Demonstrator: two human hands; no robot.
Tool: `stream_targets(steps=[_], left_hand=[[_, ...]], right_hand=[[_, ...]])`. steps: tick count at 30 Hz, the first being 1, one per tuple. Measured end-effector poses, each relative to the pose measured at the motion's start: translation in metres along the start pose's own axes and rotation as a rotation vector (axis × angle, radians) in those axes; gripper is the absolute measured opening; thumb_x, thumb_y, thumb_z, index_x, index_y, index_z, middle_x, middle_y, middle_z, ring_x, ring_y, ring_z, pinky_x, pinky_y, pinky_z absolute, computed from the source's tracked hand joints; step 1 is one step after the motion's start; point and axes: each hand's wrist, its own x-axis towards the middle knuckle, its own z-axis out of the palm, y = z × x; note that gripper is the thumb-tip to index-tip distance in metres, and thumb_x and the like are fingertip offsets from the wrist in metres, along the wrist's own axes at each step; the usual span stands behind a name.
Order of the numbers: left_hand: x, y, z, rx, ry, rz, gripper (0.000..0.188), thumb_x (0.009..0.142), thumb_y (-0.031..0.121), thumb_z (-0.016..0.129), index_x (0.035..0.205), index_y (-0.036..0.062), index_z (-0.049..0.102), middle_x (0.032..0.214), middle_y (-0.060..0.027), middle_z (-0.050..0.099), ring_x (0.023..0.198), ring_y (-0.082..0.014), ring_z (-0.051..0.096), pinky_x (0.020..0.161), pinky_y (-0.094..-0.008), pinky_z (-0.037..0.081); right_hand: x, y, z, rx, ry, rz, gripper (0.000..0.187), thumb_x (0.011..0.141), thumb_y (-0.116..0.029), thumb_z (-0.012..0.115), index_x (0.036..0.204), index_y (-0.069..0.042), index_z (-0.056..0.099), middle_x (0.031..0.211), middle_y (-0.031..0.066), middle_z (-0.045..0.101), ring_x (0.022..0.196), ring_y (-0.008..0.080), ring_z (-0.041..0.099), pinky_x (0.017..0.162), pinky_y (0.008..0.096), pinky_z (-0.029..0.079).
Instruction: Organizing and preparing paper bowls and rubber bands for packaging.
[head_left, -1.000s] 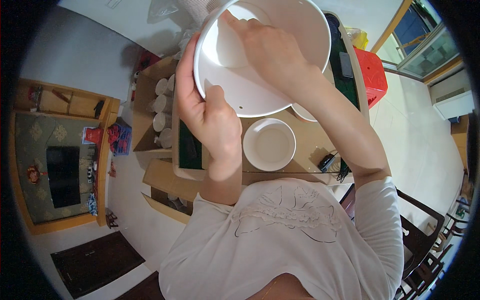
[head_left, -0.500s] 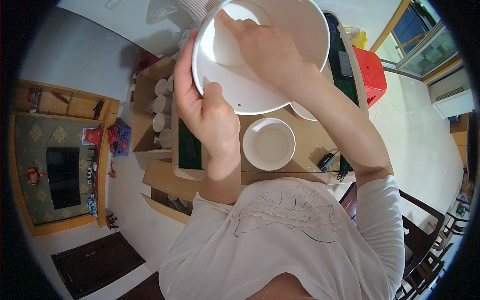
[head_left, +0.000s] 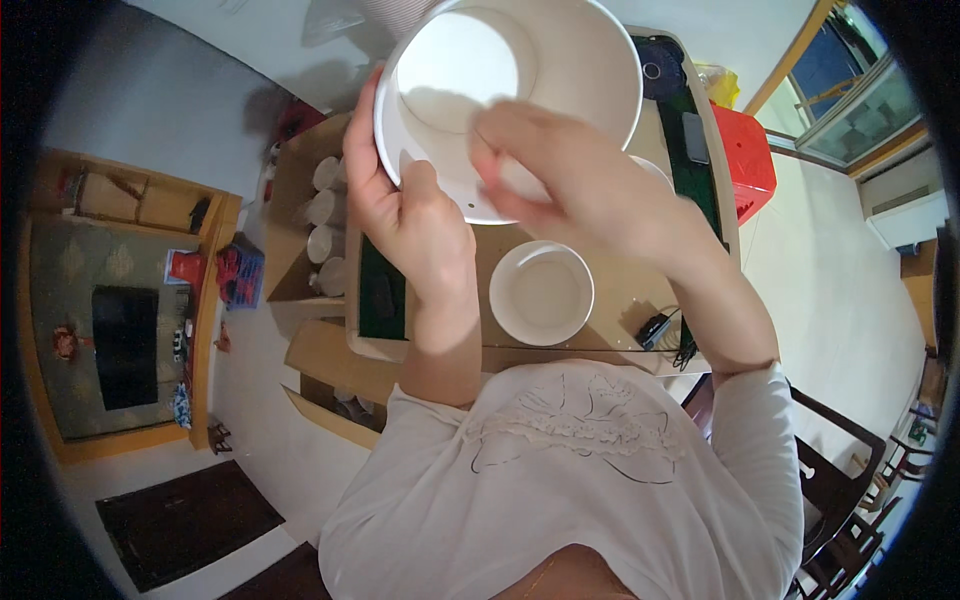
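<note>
My left hand [head_left: 415,225] is closed on the near-left rim of a large white paper tub [head_left: 590,70], thumb inside and fingers outside. The tub is tilted so its mouth faces me, and a small dark spot shows on the inner wall near the rim. Over the tub's near edge is my right hand [head_left: 560,175], fingers bent and smeared by motion; whether it holds anything does not show. Below the tub, a second white paper tub [head_left: 541,293] stands upright on the table [head_left: 625,290]. Part of another white tub [head_left: 655,172] shows behind my right wrist.
An open cardboard box [head_left: 290,250] with several stacks of white cups stands left of the table. Another open box [head_left: 335,350] lies nearer me. A phone [head_left: 693,138] and a black device with a cable [head_left: 655,328] rest on the right side. Beyond is a red stool [head_left: 745,160].
My right hand has come out from deep inside the tub toward its near rim. The held tub has shifted slightly left and up, still in my left hand.
</note>
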Motion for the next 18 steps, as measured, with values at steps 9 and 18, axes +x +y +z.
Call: stream_targets(steps=[9, 18], left_hand=[[0.004, 0.018, -0.015, 0.112, 0.053, 0.084, 0.058, 0.064, -0.004, 0.034, 0.121, -0.0056, 0.046, 0.124, -0.0165, 0.047, 0.115, -0.0256, 0.045, 0.101, -0.0382, 0.035], [-0.006, 0.033, -0.016, 0.246, -0.073, 0.285, 0.042, 0.077, 0.002, 0.035, 0.115, -0.0086, 0.049, 0.126, -0.0205, 0.045, 0.117, -0.0304, 0.045, 0.099, -0.0393, 0.036]], right_hand=[[-0.108, -0.015, -0.029, 0.407, -0.441, 0.261, 0.043, 0.078, 0.003, 0.057, 0.118, -0.009, 0.049, 0.085, 0.0092, 0.055, 0.078, 0.027, 0.055, 0.069, 0.0342, 0.044], [-0.117, -0.026, -0.021, 0.129, -0.043, 0.278, 0.027, 0.07, 0.013, 0.055, 0.091, -0.002, 0.061, 0.082, 0.0113, 0.055, 0.073, 0.0253, 0.054, 0.059, 0.0309, 0.043]])
